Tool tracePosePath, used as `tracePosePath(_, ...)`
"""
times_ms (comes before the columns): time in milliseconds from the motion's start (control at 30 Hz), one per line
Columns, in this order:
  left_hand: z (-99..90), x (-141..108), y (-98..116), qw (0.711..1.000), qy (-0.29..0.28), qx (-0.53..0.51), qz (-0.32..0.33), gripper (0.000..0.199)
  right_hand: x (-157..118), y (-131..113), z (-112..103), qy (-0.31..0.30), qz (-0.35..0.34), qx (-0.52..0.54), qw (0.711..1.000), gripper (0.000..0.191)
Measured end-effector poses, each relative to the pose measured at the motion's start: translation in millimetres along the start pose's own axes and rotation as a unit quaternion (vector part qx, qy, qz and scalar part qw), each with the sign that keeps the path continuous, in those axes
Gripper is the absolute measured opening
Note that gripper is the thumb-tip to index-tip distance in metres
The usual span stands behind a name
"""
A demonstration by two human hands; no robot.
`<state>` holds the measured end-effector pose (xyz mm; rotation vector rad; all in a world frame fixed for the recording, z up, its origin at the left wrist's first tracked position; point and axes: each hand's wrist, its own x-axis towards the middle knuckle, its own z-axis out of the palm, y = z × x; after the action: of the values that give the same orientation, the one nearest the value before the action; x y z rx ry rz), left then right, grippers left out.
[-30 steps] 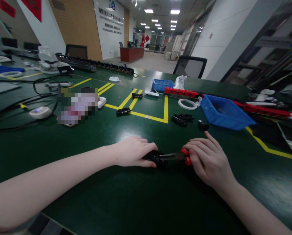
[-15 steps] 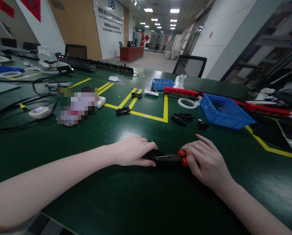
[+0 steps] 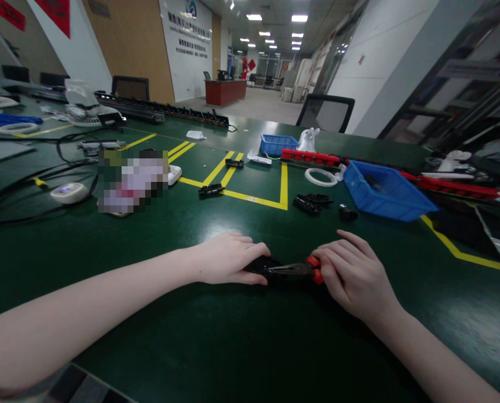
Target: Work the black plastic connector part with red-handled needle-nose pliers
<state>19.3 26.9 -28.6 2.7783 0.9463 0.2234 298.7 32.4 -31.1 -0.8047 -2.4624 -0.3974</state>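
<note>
Black and red at lower centre of the frame: grasping dark part (image 3: 259, 265) with left fingers (image 3: 256, 249), pliers (image 3: 295, 270) with right fingers (image 3: 333, 252). Compared with one second ago, brought pliers slightly leftward, probably for closer bite.

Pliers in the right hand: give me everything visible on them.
The pliers have slim, tapering grey metal-looking jaws and red grips, probably plastic or rubber. The right hand wraps the grips, hiding most of them; their front ends show slightly apart. The jaws point toward the left hand, their tips at the black part it holds; whether they clamp it can't be told. The tool lies roughly level, at or just over the green table.
</note>
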Motion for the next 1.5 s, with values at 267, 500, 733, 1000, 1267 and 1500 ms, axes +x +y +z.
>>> tracePosePath(267,0.4,-0.5,-0.5,1.000,0.002,-0.005,0.001,0.044,0.1,0.6,0.4,0.003,-0.007,-0.001,1.000,0.019)
tracePosePath(500,-2.0,0.4,0.3,1.000,-0.008,-0.008,0.002,0.042,1.2,-2.1,0.3,0.004,-0.009,-0.005,1.000,0.019)
tracePosePath(733,-0.9,0.6,-0.9,1.000,-0.004,-0.006,0.005,0.043,1.3,-3.9,0.7,0.001,-0.001,-0.009,1.000,0.020)
tracePosePath(1000,0.4,0.3,-0.5,1.000,-0.002,0.000,0.001,0.043,-0.3,-1.4,-0.9,-0.004,0.002,-0.011,1.000,0.022)
tracePosePath(1267,1.0,-0.1,-0.7,1.000,-0.004,-0.002,0.004,0.044,-1.6,-0.3,-0.8,0.006,-0.009,-0.011,1.000,0.022)
tracePosePath(1500,0.8,-0.1,-0.3,1.000,0.000,0.006,0.007,0.044,-0.3,-3.3,0.5,0.003,-0.010,-0.010,1.000,0.023)
